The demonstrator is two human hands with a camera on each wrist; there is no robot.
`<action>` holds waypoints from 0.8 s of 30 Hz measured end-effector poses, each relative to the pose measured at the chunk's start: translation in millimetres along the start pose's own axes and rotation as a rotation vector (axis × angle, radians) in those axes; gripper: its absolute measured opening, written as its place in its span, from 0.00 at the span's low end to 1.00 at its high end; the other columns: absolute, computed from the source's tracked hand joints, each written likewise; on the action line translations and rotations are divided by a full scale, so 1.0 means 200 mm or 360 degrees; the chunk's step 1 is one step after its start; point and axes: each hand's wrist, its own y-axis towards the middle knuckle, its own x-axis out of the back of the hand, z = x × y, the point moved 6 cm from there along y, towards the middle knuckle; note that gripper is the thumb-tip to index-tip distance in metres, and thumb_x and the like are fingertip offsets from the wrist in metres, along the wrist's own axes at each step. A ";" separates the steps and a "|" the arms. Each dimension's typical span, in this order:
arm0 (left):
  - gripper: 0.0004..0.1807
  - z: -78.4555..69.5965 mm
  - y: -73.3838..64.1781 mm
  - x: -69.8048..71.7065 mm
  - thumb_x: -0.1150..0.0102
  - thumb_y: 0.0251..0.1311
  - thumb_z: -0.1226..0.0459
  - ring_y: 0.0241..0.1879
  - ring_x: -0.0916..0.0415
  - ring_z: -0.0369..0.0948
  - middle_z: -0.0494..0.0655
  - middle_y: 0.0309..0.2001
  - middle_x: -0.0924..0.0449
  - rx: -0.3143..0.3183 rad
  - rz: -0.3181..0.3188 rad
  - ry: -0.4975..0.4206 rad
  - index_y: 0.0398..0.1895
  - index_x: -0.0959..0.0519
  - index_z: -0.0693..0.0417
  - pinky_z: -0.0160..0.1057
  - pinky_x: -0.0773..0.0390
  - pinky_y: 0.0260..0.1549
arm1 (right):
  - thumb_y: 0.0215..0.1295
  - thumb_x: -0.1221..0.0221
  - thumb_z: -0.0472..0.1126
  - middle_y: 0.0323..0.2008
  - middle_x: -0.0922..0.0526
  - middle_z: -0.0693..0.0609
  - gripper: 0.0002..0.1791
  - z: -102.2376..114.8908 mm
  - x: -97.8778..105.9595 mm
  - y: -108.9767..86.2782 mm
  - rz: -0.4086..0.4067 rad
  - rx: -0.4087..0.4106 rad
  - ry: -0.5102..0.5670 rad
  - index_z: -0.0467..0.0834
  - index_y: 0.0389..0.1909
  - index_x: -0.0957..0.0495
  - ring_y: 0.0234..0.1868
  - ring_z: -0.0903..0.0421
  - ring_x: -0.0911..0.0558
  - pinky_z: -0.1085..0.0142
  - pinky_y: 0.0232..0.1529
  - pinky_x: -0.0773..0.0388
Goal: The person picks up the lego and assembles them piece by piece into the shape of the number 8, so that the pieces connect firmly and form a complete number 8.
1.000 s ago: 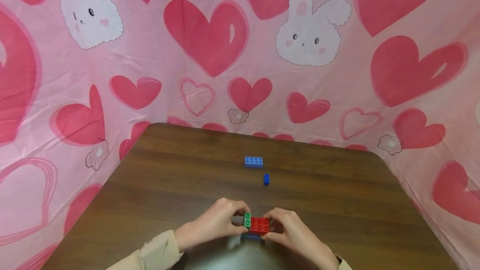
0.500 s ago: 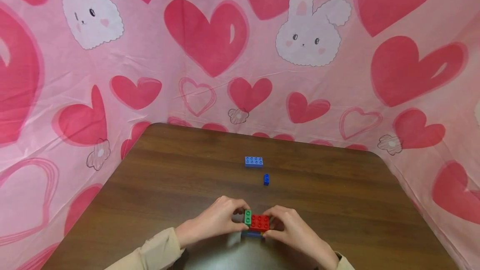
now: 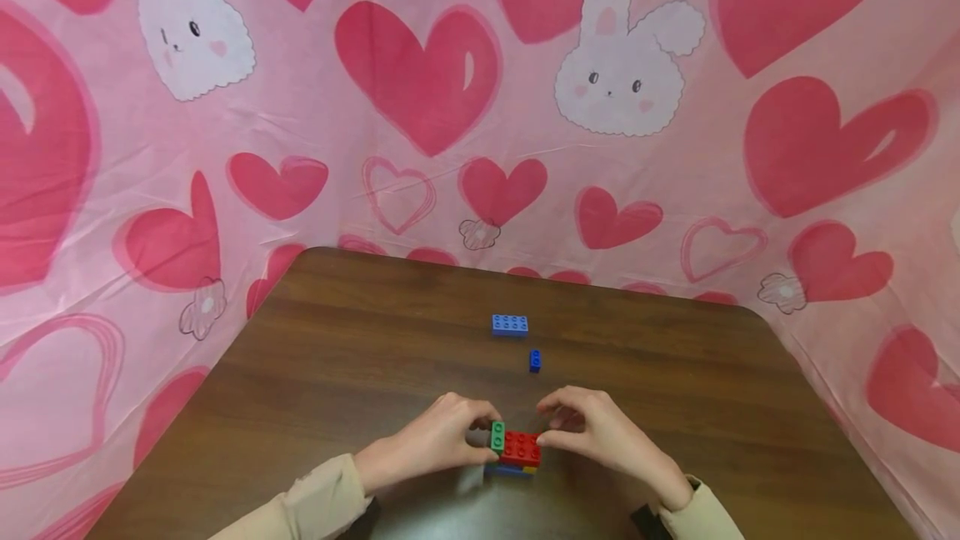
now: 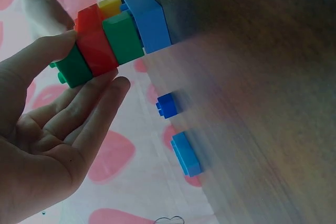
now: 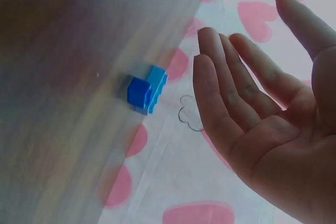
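Near the front of the table stands a stack of toy building bricks. Its bottom is a blue brick (image 4: 149,22), with a green brick (image 4: 123,38) and a yellow brick (image 4: 111,6) side by side on it. Over those lies a red brick (image 3: 521,447), topped at its left end by a small green brick (image 3: 498,435). My left hand (image 3: 438,438) pinches this top green brick between thumb and fingers. My right hand (image 3: 603,432) hovers just right of the stack, holding nothing, fingers extended and thumb apart in the right wrist view.
Beyond the stack, a small dark blue brick (image 3: 535,361) and a longer light blue brick (image 3: 510,324) lie on the brown wooden table (image 3: 360,332). A pink cloth (image 3: 420,198) printed with hearts and rabbits hangs behind the table.
My right hand has let go of the stack's right end and moved slightly up and right. My left hand keeps its pinch on the green brick.
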 end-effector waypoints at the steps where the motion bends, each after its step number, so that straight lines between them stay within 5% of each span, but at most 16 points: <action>1: 0.14 0.00 0.00 0.00 0.26 0.52 0.60 0.36 0.17 0.31 0.41 0.36 0.12 0.0005 0.0001 -0.0003 0.41 0.16 0.53 0.25 0.23 0.34 | 0.62 0.34 0.52 0.43 0.14 0.45 0.22 -0.01 0.02 0.01 -0.0022 -0.0010 -0.0022 0.40 0.48 0.19 0.36 0.68 0.17 0.67 0.41 0.16; 12: 0.15 0.00 -0.01 0.00 0.26 0.53 0.60 0.35 0.18 0.31 0.42 0.37 0.12 0.0013 -0.0011 0.0015 0.43 0.16 0.54 0.23 0.23 0.34 | 0.62 0.33 0.43 0.42 0.13 0.44 0.16 -0.15 0.08 0.14 -0.0259 -0.0005 -0.0144 0.39 0.46 0.19 0.38 0.60 0.15 0.66 0.39 0.16; 24: 0.15 0.01 -0.01 -0.02 0.26 0.53 0.60 0.35 0.22 0.24 0.39 0.38 0.12 0.0049 0.0025 0.0008 0.44 0.16 0.52 0.23 0.23 0.36 | 0.60 0.31 0.40 0.41 0.14 0.45 0.16 -0.29 0.12 0.25 -0.0368 -0.0219 -0.0138 0.39 0.47 0.19 0.38 0.58 0.16 0.66 0.43 0.16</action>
